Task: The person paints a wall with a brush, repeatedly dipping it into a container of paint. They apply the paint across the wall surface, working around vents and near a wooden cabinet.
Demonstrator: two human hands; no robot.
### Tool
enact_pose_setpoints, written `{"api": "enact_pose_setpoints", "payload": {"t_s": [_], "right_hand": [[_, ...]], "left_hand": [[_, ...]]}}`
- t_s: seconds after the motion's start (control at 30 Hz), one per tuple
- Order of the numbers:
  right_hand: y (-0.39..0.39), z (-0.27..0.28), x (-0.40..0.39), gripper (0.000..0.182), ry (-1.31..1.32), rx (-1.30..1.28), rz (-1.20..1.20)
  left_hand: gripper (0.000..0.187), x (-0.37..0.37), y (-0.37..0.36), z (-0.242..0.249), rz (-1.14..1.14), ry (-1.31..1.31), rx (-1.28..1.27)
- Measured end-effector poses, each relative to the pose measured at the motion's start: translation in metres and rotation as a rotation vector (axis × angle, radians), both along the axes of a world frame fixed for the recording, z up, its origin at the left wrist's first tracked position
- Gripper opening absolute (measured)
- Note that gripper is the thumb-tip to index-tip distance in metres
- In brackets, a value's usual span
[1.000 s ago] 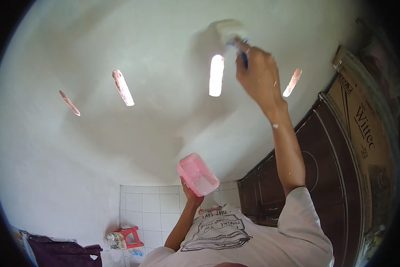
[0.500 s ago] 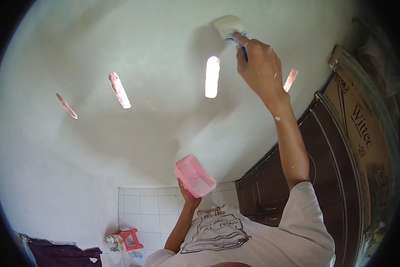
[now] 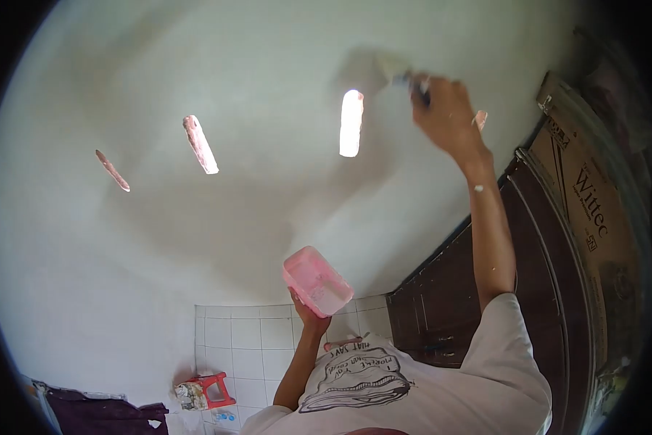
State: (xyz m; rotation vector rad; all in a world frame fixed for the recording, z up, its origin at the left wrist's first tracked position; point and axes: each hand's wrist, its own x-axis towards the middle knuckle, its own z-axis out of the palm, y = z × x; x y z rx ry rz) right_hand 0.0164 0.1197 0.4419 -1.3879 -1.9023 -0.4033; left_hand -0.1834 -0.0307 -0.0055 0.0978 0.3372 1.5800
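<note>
My right hand [image 3: 448, 112] is closed round the handle of a paintbrush [image 3: 395, 70], whose pale bristles lie at the pale wall [image 3: 253, 87]; motion blurs the brush. Spots of white paint dot the hand and forearm. Lower down, my left hand [image 3: 310, 313] holds a pink tub [image 3: 317, 281] from beneath and its side. White paint shows inside the tub, which is tilted so that its inside faces the camera.
Bright slots [image 3: 351, 123] pierce the wall. At the right stand a dark brown cabinet [image 3: 485, 268] and a cardboard box [image 3: 583, 196]. A red stool [image 3: 217, 390] is on the white tiled floor [image 3: 246, 333], near a dark purple cloth [image 3: 97, 415].
My right hand and the brush have moved right and slightly down. The left hand still holds the pink tub in nearly the same place.
</note>
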Motion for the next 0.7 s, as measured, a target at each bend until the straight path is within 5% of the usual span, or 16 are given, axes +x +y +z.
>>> {"api": "enact_pose_setpoints", "payload": {"t_s": [0.1, 0.2, 0.27, 0.37, 0.43, 0.47, 0.53, 0.7], "right_hand": [[-0.008, 0.024, -0.007, 0.025, 0.153, 0.050, 0.026], [0.041, -0.080, -0.006, 0.033, -0.139, 0.209, -0.053], [0.040, -0.148, -0.015, 0.035, -0.086, 0.102, -0.076], [0.025, -0.173, -0.004, 0.030, -0.098, -0.180, -0.037], [0.029, -0.164, 0.008, 0.026, -0.232, -0.535, 0.128], [0.037, -0.153, 0.012, 0.026, -0.231, -0.518, 0.122], [0.028, -0.095, 0.008, 0.023, -0.131, -0.073, 0.157], [-0.009, 0.010, -0.028, 0.024, 0.278, 0.097, 0.044]], "left_hand": [[0.069, 0.000, 0.001, 0.004, -0.019, -0.023, -0.038], [0.069, -0.001, -0.001, -0.001, 0.023, 0.054, -0.038], [0.069, -0.002, -0.002, -0.006, 0.006, 0.015, -0.046], [0.069, -0.004, -0.001, -0.013, 0.003, 0.040, -0.024], [0.069, -0.004, -0.005, -0.021, 0.007, 0.057, -0.030], [0.069, -0.002, 0.002, -0.022, 0.021, 0.063, -0.031], [0.069, 0.002, 0.005, -0.005, -0.014, 0.034, -0.001], [0.069, 0.003, 0.000, 0.001, -0.057, 0.027, -0.049]]}}
